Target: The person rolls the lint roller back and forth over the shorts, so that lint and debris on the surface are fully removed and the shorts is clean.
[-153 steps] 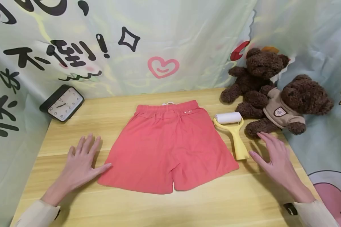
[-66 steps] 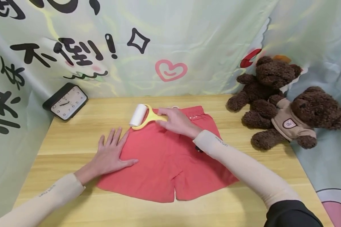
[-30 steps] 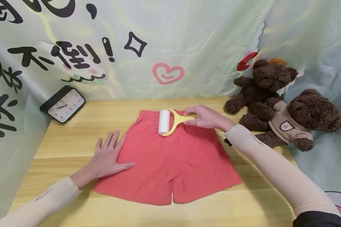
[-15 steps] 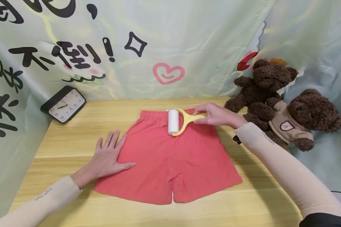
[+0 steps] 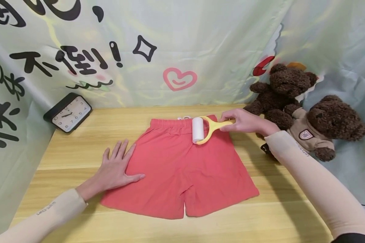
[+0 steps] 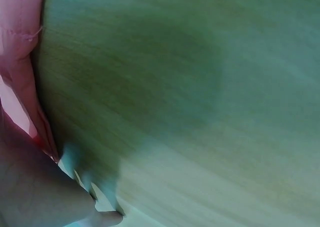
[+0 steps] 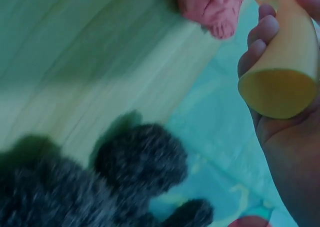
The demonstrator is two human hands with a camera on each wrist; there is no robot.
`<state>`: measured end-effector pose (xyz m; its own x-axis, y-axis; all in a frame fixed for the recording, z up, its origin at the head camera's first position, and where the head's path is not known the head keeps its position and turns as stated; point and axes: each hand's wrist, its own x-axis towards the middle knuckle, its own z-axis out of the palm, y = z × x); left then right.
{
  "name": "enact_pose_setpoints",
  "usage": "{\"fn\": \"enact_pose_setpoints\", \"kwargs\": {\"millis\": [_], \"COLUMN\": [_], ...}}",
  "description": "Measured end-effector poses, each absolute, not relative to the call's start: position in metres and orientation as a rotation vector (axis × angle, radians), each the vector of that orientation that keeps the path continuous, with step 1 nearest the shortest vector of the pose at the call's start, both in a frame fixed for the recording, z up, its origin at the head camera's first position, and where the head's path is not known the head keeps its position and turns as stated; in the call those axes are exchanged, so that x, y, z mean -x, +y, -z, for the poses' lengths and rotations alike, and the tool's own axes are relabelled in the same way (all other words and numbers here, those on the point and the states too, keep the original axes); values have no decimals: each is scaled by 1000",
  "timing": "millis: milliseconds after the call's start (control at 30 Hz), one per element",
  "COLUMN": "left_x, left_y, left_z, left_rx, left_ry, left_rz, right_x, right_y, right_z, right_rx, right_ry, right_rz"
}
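Red shorts (image 5: 170, 168) lie flat on the wooden table, waistband away from me. My right hand (image 5: 246, 120) grips the yellow handle of a lint roller (image 5: 198, 130), whose white roll lies over the right part of the waistband. In the right wrist view, the fingers curl round the lint roller's handle (image 7: 290, 52), and its hollow end faces the camera. My left hand (image 5: 114, 170) rests spread at the left edge of the shorts, its thumb on the fabric. The left wrist view shows just part of that hand (image 6: 45, 187) beside the shorts' edge (image 6: 22, 52).
Two brown teddy bears (image 5: 292, 81) sit at the back right, one in a beige shirt (image 5: 307, 131), close to my right forearm. A black-framed clock (image 5: 68, 113) stands at the back left. A printed cloth (image 5: 213, 50) hangs behind the wooden table (image 5: 70, 155).
My right hand took up the lint roller from the table and brought it to the waistband's left end, then moved it rightward along the waistband. My left hand came onto the shorts and stayed.
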<state>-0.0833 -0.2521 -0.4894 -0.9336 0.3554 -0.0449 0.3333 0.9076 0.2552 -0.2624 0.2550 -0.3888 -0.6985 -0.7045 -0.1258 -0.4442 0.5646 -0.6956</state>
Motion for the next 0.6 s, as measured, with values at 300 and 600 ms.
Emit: {"fn": "enact_pose_setpoints", "kwargs": {"millis": [300, 600], "left_x": [83, 84], "left_y": [-252, -253], "left_z": [491, 492], "left_rx": [-538, -529], "left_ry": [2981, 2975], "left_rz": [-375, -378], "right_x": [258, 248], "right_y": [292, 327], "right_z": [385, 382], "right_rx": [875, 643], "right_ry": [2470, 2519], "right_rz": [883, 870]}}
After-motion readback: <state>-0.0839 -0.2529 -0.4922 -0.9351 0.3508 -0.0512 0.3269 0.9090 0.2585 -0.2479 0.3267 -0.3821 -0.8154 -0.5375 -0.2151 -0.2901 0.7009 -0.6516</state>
